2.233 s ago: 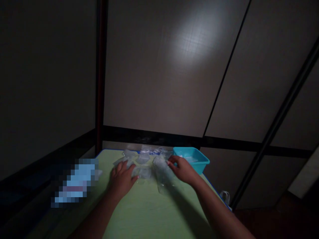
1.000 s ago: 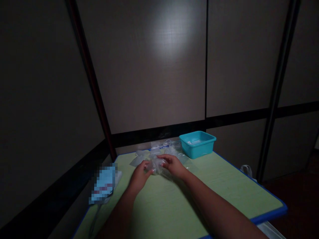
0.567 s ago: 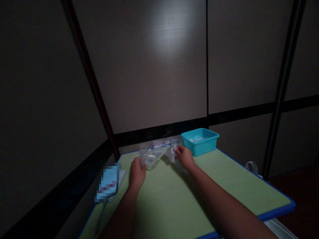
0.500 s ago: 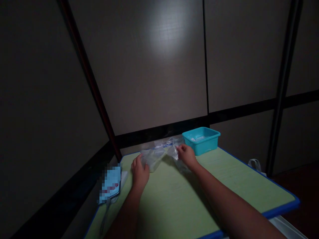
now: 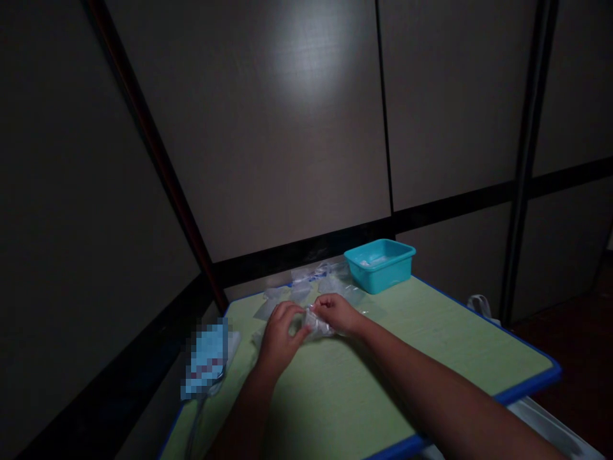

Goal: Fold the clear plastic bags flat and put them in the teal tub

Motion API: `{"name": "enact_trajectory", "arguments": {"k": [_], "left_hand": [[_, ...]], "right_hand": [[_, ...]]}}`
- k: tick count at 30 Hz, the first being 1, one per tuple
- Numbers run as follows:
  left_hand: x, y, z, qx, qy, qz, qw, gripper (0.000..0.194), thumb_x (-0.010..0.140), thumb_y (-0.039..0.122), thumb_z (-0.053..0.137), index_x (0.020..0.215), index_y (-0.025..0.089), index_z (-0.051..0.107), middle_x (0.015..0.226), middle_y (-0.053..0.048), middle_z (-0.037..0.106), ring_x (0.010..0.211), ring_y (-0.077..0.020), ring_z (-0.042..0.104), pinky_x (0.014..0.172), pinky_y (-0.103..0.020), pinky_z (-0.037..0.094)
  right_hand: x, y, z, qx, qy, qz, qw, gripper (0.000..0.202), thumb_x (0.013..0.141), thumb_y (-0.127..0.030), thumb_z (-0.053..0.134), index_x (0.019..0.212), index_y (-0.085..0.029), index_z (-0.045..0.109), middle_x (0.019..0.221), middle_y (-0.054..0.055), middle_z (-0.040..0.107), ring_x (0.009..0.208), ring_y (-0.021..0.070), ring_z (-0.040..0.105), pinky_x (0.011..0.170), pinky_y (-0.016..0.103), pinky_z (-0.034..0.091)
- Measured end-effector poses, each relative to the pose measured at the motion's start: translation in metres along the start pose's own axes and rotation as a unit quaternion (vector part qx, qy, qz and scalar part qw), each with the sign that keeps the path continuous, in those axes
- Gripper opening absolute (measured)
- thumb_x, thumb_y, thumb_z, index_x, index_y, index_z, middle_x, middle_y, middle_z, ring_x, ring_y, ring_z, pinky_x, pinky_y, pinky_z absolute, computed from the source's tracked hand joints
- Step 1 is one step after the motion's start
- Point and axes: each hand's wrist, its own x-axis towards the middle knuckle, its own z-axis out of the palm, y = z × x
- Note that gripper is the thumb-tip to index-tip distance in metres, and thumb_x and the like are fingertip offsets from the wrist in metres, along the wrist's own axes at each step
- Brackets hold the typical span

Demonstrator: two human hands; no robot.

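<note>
Close together over the middle of the table, both my hands are at a crumpled clear plastic bag (image 5: 318, 324). My left hand (image 5: 278, 333) curls in from the left, its fingertips and thumb closed on the bag's near edge. Pinched fingers of my right hand (image 5: 338, 312) grip the bag from the right and hide part of it. Just behind them, more clear plastic bags (image 5: 299, 291) lie loosely spread, some with blue print. Where one bag ends and another begins is hard to make out.
A turquoise plastic basket (image 5: 383, 284) with something pale inside stands at the table's back right. At the left edge lies a blurred-out light-blue item (image 5: 208, 358) with a strap or cord. The green table (image 5: 460, 345) has a blue rim, and dark panels (image 5: 297, 160) rise behind it.
My hands have come together from apart, the left moving right and the right moving slightly left and nearer. The plastic between them is now bunched up. The view has shifted slightly.
</note>
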Motion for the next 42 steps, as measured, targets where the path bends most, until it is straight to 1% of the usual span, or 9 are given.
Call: {"name": "enact_trajectory", "arguments": {"k": [4,9,19,23,26,31,35,39,42], "left_hand": [[-0.003,0.006,0.001,-0.029,-0.023,-0.011,0.999,0.04,0.062,0.027,0.071,0.098,0.022,0.054,0.102,-0.005,0.054,0.096,-0.0242,0.051,0.083,-0.037,0.041],[-0.001,0.01,0.005,-0.091,-0.04,-0.035,0.994,0.008,0.077,0.026,0.056,0.071,0.021,0.056,0.085,-0.002,0.057,0.083,-0.0188,0.054,0.075,-0.029,0.042],[0.0,-0.021,-0.003,-0.041,0.115,-0.202,0.972,0.029,0.088,0.037,0.031,0.076,0.021,0.052,0.075,-0.002,0.059,0.075,-0.0181,0.057,0.069,-0.026,0.043],[-0.005,-0.026,-0.008,0.057,0.12,-0.258,0.957,0.018,0.079,0.036,0.046,0.079,0.02,0.055,0.086,-0.008,0.059,0.092,-0.0279,0.052,0.081,-0.039,0.039],[-0.009,-0.02,-0.012,0.166,0.076,-0.291,0.939,0.022,0.074,0.037,0.054,0.089,0.02,0.056,0.1,-0.013,0.054,0.107,-0.0374,0.041,0.084,-0.048,0.034],[-0.011,-0.014,-0.015,0.305,-0.077,-0.348,0.883,0.033,0.08,0.039,0.05,0.107,0.02,0.05,0.106,-0.014,0.052,0.097,-0.0307,0.052,0.072,-0.035,0.04],[-0.01,-0.021,-0.016,0.273,-0.106,-0.36,0.886,0.027,0.078,0.03,0.055,0.102,0.018,0.051,0.091,-0.01,0.06,0.075,-0.0224,0.06,0.061,-0.027,0.037],[-0.01,-0.029,-0.012,0.223,-0.122,-0.345,0.904,0.009,0.076,0.028,0.057,0.079,0.019,0.056,0.066,-0.004,0.062,0.066,-0.0202,0.06,0.056,-0.024,0.033],[-0.01,-0.029,-0.007,0.174,-0.108,-0.309,0.929,0.02,0.082,0.035,0.05,0.071,0.02,0.056,0.067,-0.004,0.064,0.066,-0.0194,0.06,0.057,-0.024,0.034]], "right_hand": [[-0.002,-0.004,0.0,0.036,-0.006,0.006,0.999,0.039,0.07,-0.053,0.059,0.058,-0.017,0.049,0.046,-0.007,0.039,0.04,0.0056,0.028,0.039,0.02,0.02],[-0.003,-0.009,0.0,0.069,-0.018,0.014,0.997,0.047,0.075,-0.059,0.05,0.054,-0.018,0.042,0.046,-0.007,0.035,0.041,0.0057,0.027,0.04,0.021,0.021],[0.001,-0.001,-0.005,0.026,0.024,0.014,0.999,0.033,0.066,-0.046,0.064,0.06,-0.016,0.053,0.049,-0.006,0.045,0.045,0.0072,0.036,0.045,0.021,0.026],[0.005,0.003,-0.008,-0.019,0.081,0.01,0.996,0.027,0.068,-0.04,0.062,0.058,-0.017,0.052,0.047,-0.005,0.047,0.045,0.008,0.039,0.045,0.02,0.027],[0.007,0.004,-0.012,-0.046,0.13,0.01,0.99,0.027,0.071,-0.037,0.058,0.056,-0.018,0.049,0.045,-0.005,0.046,0.044,0.0085,0.04,0.045,0.021,0.027],[0.009,0.002,-0.016,-0.07,0.181,0.014,0.981,0.026,0.074,-0.037,0.053,0.056,-0.019,0.046,0.044,-0.005,0.047,0.041,0.0095,0.042,0.042,0.021,0.028],[0.01,0.003,-0.018,-0.079,0.194,0.014,0.978,0.027,0.075,-0.038,0.052,0.057,-0.019,0.046,0.043,-0.004,0.047,0.04,0.0096,0.042,0.042,0.021,0.029],[0.011,0.005,-0.019,-0.084,0.197,0.013,0.977,0.027,0.074,-0.038,0.053,0.056,-0.019,0.046,0.042,-0.004,0.047,0.039,0.0095,0.042,0.042,0.021,0.029],[0.011,0.004,-0.019,-0.084,0.2,0.011,0.976,0.027,0.073,-0.038,0.054,0.056,-0.019,0.046,0.042,-0.004,0.047,0.039,0.0095,0.043,0.042,0.021,0.029]]}}
